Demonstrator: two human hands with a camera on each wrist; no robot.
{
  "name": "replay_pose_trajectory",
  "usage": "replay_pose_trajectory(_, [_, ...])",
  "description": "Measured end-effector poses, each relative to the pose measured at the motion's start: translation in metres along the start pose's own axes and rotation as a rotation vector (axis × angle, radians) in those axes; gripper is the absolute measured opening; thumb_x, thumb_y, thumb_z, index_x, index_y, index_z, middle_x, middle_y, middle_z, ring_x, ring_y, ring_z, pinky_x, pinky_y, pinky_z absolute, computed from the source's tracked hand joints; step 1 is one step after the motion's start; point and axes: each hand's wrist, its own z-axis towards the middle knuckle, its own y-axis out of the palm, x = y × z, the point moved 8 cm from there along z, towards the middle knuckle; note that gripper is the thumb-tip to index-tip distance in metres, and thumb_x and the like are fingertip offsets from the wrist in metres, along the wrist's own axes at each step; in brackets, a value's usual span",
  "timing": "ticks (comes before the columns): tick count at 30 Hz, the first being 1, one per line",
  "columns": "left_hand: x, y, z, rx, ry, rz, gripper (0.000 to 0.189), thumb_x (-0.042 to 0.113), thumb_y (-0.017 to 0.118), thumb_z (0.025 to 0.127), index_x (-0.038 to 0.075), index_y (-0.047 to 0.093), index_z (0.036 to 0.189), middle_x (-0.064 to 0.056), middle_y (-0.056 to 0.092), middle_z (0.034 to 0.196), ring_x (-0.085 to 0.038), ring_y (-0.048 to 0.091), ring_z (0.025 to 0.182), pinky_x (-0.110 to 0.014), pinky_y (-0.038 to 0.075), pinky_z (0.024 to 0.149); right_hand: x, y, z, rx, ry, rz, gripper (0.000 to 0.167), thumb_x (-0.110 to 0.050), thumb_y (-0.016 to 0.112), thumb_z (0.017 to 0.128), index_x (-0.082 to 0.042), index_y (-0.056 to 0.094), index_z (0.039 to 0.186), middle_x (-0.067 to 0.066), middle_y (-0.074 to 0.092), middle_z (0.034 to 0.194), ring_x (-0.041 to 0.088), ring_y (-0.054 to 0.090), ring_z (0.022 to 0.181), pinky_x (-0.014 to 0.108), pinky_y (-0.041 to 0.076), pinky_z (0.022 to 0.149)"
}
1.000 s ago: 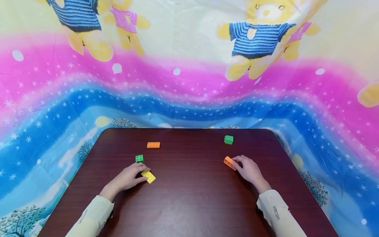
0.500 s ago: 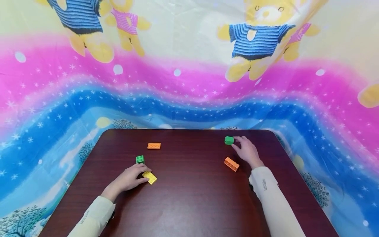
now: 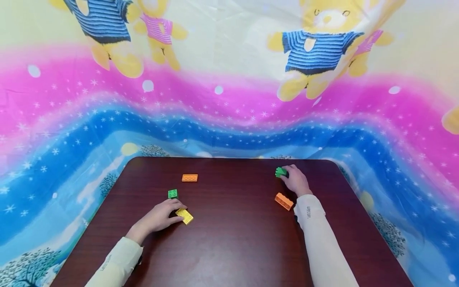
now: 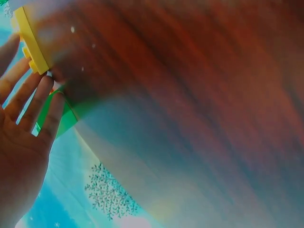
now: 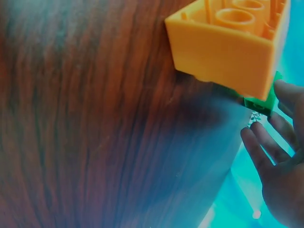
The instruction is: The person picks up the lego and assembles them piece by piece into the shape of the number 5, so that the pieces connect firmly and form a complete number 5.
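Note:
On the left side of the table, my left hand (image 3: pixel 160 217) has its thumb and index finger at opposite edges of a flat yellow toy brick (image 3: pixel 185 216), pinching it at the tabletop. A green toy brick (image 3: pixel 173 193) with studs upward stands just beyond those fingers; the left wrist view shows it behind the fingers (image 4: pixel 56 107). At the far right, my right hand (image 3: pixel 296 180) holds another green toy brick (image 3: pixel 279 172) between thumb and fingers, its studs facing left and its right end covered. An orange toy brick (image 3: pixel 284 201) lies nearer, beside the right sleeve, hollow underside showing.
A thin orange toy brick (image 3: pixel 189 178) lies near the back left, underside up. The dark wooden table (image 3: pixel 229 239) has rounded far corners. Behind it hangs a cloth (image 3: pixel 229 99) printed with bears and snowflakes.
My right hand has let go of the orange brick, moved farther back and taken hold of the far green brick. My left hand stays at the yellow brick. The head view has shifted slightly.

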Motion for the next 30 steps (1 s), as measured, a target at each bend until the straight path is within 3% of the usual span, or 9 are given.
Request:
replay_pose_trajectory(7, [-0.003,-0.002,-0.001,-0.055,0.026,0.009,0.048,0.031,0.081,0.091,0.019,0.068,0.135,-0.002,0.067,0.129,-0.023,0.062,0.116,-0.048,0.055,0.097,-0.001,0.001,0.001,0.022,0.024,0.018,0.04,-0.014,0.066,0.102,0.001,0.059,0.139,0.023,0.055,0.132,0.04,0.061,0.113,0.057,0.052,0.099])
replay_pose_trajectory(14, [0.001,-0.002,0.002,-0.008,0.06,0.044,0.038,0.023,0.08,0.091,0.017,0.072,0.128,0.0,0.069,0.121,-0.02,0.064,0.11,-0.045,0.056,0.095,-0.002,-0.001,0.0,0.02,0.046,0.06,0.037,-0.011,0.065,0.102,0.003,0.061,0.136,0.025,0.057,0.129,0.041,0.06,0.112,0.056,0.053,0.099])
replay_pose_trajectory(30, [0.012,0.0,0.006,0.027,0.101,0.043,0.027,0.028,0.082,0.091,0.023,0.073,0.115,0.008,0.067,0.112,-0.013,0.064,0.103,-0.04,0.057,0.089,-0.005,-0.003,0.001,-0.011,0.075,0.056,0.037,-0.012,0.066,0.102,0.003,0.062,0.136,0.026,0.058,0.126,0.041,0.06,0.114,0.055,0.053,0.099])
